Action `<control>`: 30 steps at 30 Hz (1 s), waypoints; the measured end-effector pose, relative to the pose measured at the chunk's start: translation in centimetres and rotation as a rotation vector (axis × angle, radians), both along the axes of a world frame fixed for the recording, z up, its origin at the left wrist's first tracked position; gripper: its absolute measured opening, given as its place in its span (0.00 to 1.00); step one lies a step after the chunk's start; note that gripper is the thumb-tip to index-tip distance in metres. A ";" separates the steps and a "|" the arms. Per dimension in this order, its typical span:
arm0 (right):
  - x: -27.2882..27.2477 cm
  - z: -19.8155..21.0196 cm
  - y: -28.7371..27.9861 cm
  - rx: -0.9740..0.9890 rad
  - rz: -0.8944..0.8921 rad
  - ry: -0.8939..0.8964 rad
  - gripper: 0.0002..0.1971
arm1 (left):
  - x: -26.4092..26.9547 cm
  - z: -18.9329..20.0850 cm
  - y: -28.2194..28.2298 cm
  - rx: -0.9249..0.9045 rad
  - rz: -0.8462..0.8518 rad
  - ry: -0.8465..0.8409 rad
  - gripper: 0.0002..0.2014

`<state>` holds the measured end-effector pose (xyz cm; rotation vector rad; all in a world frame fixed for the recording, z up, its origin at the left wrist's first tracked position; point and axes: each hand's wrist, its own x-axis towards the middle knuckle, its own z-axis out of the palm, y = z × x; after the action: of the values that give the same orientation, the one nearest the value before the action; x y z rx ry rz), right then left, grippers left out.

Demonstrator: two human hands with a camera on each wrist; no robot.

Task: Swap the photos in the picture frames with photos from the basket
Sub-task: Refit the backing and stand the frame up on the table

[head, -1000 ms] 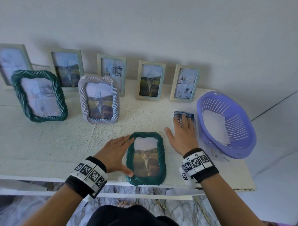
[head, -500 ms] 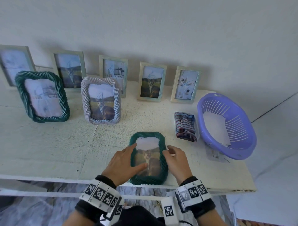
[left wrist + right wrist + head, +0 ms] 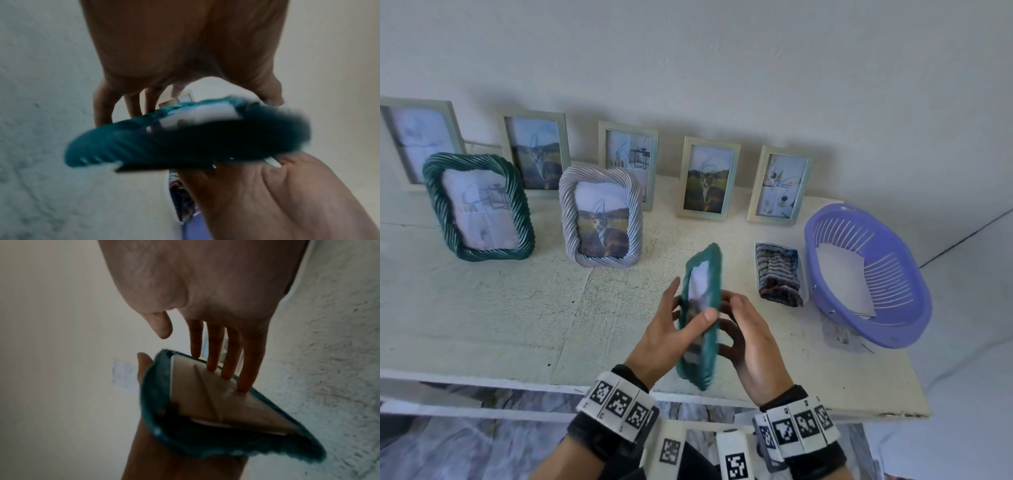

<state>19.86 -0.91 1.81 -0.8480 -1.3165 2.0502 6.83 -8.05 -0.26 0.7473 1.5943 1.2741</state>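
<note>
Over a rough white tabletop (image 3: 482, 308), green frame (image 3: 703, 274) tipped on edge between the hands, left hand (image 3: 664, 335) gripping it thumb-across-front, right hand (image 3: 753, 342) fingers straight against the backing (image 3: 205, 394), presumably to open it; basket (image 3: 914, 329) right of them.

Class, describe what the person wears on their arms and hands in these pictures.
Both hands, left and right, are bare: no gloves or sleeves show. Each wrist carries a black band, left and right, ringed with white tiles printed with black square markers. More marker tiles hang between the wrists.
</note>
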 end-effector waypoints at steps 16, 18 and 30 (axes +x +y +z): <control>0.1 2.2 1.4 0.777 0.040 -0.407 0.14 | -2.5 2.8 1.7 0.038 0.055 -0.155 0.59; 0.5 2.3 2.2 0.834 0.016 -0.461 0.08 | -3.0 2.9 1.6 0.021 0.036 -0.119 0.56; -1.2 3.5 1.5 0.134 -0.006 -0.246 0.22 | -2.7 1.9 1.0 0.075 0.038 0.133 0.65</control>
<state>18.65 0.55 5.30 -1.0665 -1.5605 1.8730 4.09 -7.09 1.63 0.8678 1.6808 1.3420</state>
